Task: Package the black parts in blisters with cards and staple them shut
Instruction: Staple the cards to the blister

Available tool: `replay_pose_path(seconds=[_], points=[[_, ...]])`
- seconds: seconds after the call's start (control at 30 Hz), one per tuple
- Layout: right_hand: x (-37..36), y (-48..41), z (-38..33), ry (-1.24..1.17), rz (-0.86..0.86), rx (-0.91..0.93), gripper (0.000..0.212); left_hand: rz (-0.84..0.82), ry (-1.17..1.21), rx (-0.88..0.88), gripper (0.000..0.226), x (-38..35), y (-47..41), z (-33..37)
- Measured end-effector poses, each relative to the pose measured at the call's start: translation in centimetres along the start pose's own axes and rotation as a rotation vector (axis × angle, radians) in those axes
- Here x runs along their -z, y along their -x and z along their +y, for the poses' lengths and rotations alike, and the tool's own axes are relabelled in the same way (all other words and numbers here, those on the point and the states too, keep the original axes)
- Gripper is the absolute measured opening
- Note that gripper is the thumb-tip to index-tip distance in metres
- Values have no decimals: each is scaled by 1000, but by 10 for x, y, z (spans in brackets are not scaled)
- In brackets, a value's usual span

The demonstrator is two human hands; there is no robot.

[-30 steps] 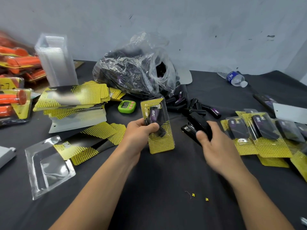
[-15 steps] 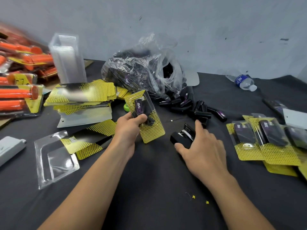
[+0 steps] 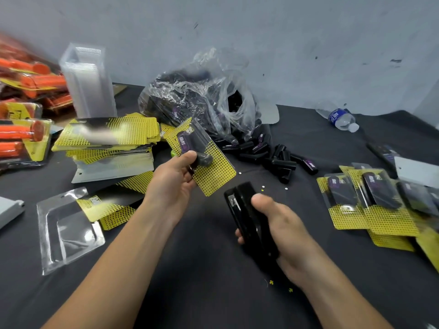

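Now the filled blister pack (image 3: 202,160), a black part under clear plastic on a yellow dotted card, sits near the middle of the view. The left hand (image 3: 173,184) pinches it, thumb on the front and fingers curled behind. It is tilted so its lower corner points toward five o'clock, probably to offer a free edge to the stapler (image 3: 247,217). The right hand (image 3: 282,224) has the stapler in a full wrap with the thumb on top. Its mouth is aimed at eleven o'clock and stands just short of the card. Whether the stapler's base touches the cloth is hard to tell.

Loose black parts (image 3: 273,157) spill from a plastic bag (image 3: 197,98) at twelve to one o'clock. Finished packs (image 3: 370,200) lie overlapped at three o'clock, within easy reach for dropping the next one. A stack of cards (image 3: 107,138) sits at ten o'clock, and an empty blister (image 3: 69,229) lies at eight. The table (image 3: 213,293) is covered in dark cloth and backs onto a scuffed pale wall (image 3: 308,32). A water bottle (image 3: 342,118) lies near the wall at two o'clock.
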State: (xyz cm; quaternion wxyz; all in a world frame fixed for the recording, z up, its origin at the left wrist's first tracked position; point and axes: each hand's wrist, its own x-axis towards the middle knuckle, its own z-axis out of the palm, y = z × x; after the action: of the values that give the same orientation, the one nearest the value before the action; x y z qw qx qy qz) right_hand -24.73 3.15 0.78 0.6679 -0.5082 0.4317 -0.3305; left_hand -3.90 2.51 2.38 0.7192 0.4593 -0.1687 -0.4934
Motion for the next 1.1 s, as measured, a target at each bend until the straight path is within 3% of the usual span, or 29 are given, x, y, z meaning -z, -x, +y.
replay_pose_path(seconds=[0.13,0.33,0.43,0.6,0.8,0.97,1.1], points=[[-7,2,9,268,18,269,48,-105,-51,-68,23,-5,12,3],[-10,7,17,401,57,409,40,-196,-82,-72,30,-12,22,2],[-12,7,16,407,69,436,40,-196,-68,-68,35,-11,21,2],[-14,8,16,411,115,453,43,-261,-37,-75,11,-9,21,2],[-13,10,15,431,141,475,49,-268,-22,-76,16,-9,22,3],[-14,11,14,434,108,469,53,-358,-51,-63,33,-11,25,0],[-13,11,13,422,132,488,50,-387,-82,-44,22,-11,25,-4]])
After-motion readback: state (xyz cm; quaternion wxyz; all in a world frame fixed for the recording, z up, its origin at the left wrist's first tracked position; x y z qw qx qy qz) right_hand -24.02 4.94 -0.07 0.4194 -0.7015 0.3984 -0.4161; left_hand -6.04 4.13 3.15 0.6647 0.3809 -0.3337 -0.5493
